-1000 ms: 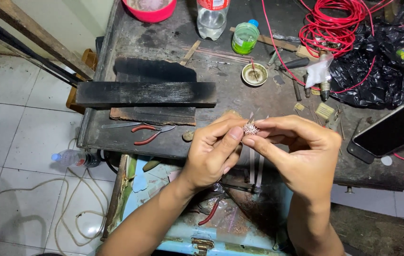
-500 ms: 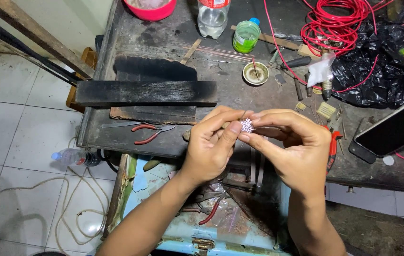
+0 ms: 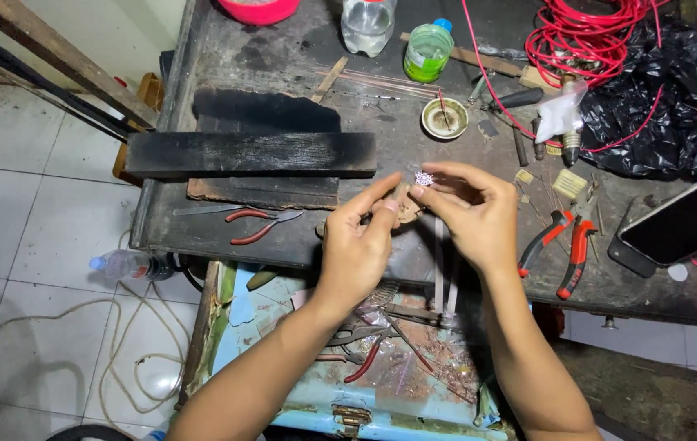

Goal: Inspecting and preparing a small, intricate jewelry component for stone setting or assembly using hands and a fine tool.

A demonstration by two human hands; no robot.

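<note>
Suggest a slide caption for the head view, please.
Both hands, left hand and right hand, pinch a small silvery ornament above a dark workbench.

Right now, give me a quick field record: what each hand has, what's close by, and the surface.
left hand: fingertips pinch a small silver ornament together with the right
right hand: thumb and forefinger on the same ornament
surface: dark scorched workbench
right of hands: red-handled pliers, phone
left of hands: small red-handled pliers, black wooden block
behind: round metal dish, green bottle

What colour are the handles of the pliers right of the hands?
Red and black pliers, in the head view.
</note>
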